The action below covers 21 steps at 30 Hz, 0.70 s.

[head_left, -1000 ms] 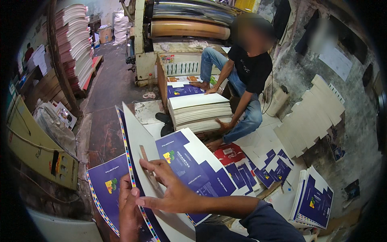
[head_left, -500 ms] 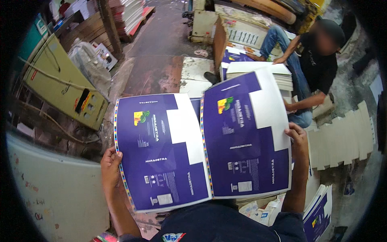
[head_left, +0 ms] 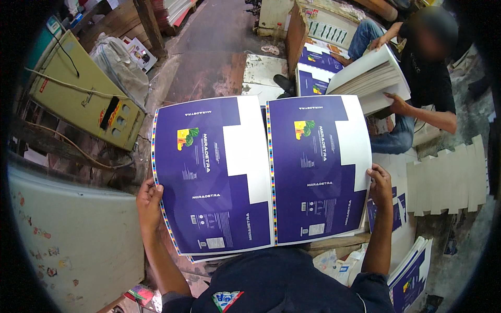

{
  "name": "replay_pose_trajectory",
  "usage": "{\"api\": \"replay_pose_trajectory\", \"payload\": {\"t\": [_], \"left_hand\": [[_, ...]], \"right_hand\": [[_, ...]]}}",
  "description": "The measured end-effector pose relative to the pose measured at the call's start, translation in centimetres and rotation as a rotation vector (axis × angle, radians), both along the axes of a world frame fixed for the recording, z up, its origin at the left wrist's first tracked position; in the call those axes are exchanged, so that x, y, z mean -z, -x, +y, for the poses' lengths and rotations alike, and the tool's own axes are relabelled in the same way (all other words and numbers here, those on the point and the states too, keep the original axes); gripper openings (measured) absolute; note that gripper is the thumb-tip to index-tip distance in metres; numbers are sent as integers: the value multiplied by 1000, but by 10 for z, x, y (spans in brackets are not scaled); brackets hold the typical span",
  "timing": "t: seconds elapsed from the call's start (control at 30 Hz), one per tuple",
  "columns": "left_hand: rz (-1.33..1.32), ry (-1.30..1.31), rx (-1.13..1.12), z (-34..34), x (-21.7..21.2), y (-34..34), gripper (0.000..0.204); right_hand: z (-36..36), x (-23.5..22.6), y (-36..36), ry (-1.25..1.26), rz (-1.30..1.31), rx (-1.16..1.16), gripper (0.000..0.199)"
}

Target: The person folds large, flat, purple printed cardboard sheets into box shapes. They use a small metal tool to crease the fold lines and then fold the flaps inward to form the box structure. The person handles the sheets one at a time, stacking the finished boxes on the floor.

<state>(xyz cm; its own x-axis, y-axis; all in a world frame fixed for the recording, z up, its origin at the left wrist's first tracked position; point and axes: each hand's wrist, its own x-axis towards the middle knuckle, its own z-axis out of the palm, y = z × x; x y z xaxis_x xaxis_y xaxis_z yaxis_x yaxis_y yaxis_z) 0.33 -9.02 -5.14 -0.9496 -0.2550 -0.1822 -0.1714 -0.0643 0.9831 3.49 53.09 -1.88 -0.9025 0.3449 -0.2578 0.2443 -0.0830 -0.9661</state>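
Observation:
Two wide purple-and-white printed sheets lie side by side in front of my chest, the left sheet [head_left: 209,180] and the right sheet [head_left: 308,177]. Each has a strip of small colour patches down its left edge. More paper edges peep out beneath the left sheet's bottom. My left hand [head_left: 150,201] is closed on the left sheet's outer edge, thumb on top. My right hand [head_left: 380,185] grips the right sheet's outer edge, its fingers partly behind the paper. What supports the inner edges is hidden.
At the upper right a seated co-worker [head_left: 425,78] holds a thick stack of white sheets [head_left: 373,78] above purple printed sheets [head_left: 318,60]. Fanned pale card [head_left: 446,177] lies on the right; more prints [head_left: 409,279] stand below. A greenish metal cabinet [head_left: 86,94] and pale panel [head_left: 73,235] flank my left.
The right sheet has come down level with the left one, and both lie flatter. The co-worker has lifted and tilted the white stack, showing purple prints underneath. My view has shifted slightly.

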Motion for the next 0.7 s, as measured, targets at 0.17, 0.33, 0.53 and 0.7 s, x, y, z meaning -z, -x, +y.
{"api": "replay_pose_trajectory", "payload": {"t": [0.17,0.33,0.53,0.7], "left_hand": [[-17,-26,-9,5,-10,1,30],[-41,-39,-45,16,-17,3,34],[-84,5,-63,11,-18,6,30],[-96,27,-108,10,-30,8,18]], "right_hand": [[4,10,-5,26,-49,33,30],[10,18,2,39,-90,38,27],[13,36,4,82,-148,60,33],[6,28,10,-1,-115,102,27]]}}
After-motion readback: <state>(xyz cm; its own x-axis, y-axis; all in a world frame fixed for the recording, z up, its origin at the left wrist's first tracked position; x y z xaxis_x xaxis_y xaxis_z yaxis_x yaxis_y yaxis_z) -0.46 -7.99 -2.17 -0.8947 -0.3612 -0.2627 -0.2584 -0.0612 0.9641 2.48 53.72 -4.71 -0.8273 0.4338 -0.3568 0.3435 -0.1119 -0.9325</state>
